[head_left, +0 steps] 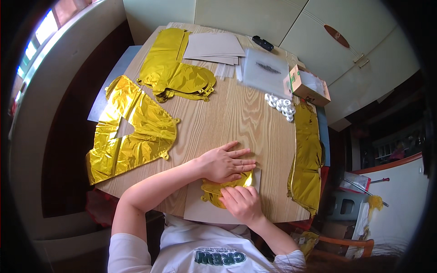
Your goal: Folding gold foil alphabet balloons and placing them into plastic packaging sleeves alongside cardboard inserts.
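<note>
A folded gold foil balloon [213, 187] lies on a greyish cardboard sheet [198, 210] at the table's near edge. My left hand [225, 164] rests flat across its far part, palm down with the fingers spread. Closer to me, my right hand [242, 204] is closed, its curled fingers gripping the foil near the middle. The two hands cover much of the balloon, so its full shape is hidden.
An unfolded gold foil balloon [152, 113] covers the table's left side, with a stack of them [164, 57] behind. More gold foil [307, 154] lies along the right edge. Cardboard sheets [214, 45], clear plastic bags [264, 82], small white rolls [283, 107] and an open box [321, 95] stand farther back.
</note>
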A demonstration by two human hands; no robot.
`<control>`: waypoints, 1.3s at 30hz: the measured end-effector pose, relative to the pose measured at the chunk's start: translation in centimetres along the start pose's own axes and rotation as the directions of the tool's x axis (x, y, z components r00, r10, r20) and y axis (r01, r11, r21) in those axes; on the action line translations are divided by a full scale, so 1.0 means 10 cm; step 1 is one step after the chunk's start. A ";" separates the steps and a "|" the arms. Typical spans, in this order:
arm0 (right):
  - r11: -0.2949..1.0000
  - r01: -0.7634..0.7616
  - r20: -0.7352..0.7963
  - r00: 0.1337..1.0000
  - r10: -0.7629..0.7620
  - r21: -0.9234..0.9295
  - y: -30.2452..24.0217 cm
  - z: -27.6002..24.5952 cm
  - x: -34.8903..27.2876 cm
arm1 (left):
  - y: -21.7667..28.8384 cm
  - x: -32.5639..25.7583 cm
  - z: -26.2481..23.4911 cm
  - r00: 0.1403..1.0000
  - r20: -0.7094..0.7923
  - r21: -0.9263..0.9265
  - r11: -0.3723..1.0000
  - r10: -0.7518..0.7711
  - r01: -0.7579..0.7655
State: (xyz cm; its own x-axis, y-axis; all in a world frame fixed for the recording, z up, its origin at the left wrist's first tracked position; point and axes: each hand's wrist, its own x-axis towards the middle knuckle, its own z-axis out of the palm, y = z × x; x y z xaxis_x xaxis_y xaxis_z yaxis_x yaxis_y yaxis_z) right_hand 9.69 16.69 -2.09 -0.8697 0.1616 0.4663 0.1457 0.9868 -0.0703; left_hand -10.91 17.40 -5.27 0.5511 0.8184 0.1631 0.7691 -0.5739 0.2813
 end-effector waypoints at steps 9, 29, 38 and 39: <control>0.995 0.064 -0.025 0.997 -0.066 -0.073 0.00 0.03 0.02 | 0.00 -0.01 0.00 1.000 -0.005 0.005 1.000 -0.010 0.010; 0.998 -0.032 0.303 0.953 0.013 0.057 -0.14 -0.23 -0.37 | 0.06 0.00 -0.05 0.999 0.040 0.073 0.997 -0.003 0.000; 0.998 -0.041 0.311 0.950 0.026 0.044 -0.12 -0.22 -0.40 | 0.17 -0.02 -0.05 0.996 0.061 0.051 0.996 0.068 -0.072; 0.998 -0.042 0.305 0.952 0.027 0.042 -0.13 -0.22 -0.41 | 0.18 -0.02 -0.04 0.996 0.061 0.038 0.997 0.069 -0.071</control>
State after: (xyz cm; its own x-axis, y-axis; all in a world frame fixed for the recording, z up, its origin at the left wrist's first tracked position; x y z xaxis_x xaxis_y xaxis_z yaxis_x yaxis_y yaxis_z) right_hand 14.09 14.77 -2.01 -0.9679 0.1825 0.1728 0.1619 0.9786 -0.1266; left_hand -9.76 16.16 -4.42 0.6216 0.7734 0.1241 0.7394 -0.6317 0.2329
